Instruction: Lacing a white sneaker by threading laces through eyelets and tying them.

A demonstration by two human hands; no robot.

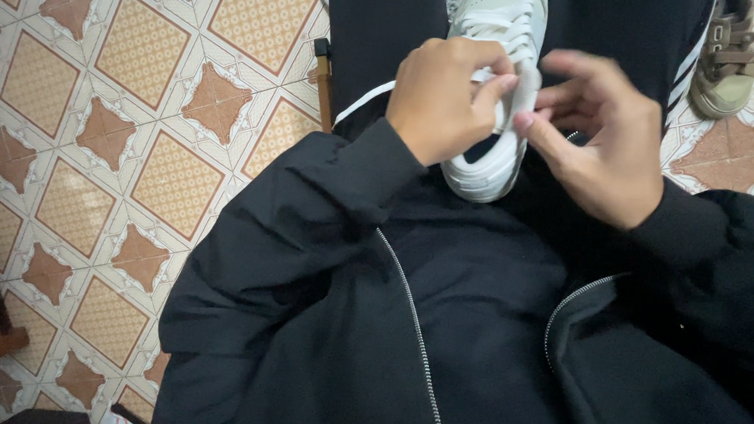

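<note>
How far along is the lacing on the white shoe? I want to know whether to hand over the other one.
Done: white laces already cross the upper eyelets of the white sneaker on the lap. In hand: the left hand pinches a lace end while the right hand works beside it. Left: a loose lace strand trails free and no bow shows. The tan shoe lies on the floor.

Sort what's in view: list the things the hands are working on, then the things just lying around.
In hand:
left hand
right hand
white sneaker
white shoelace

Lying about:
tan shoe on the tiled floor
wooden chair edge
</note>
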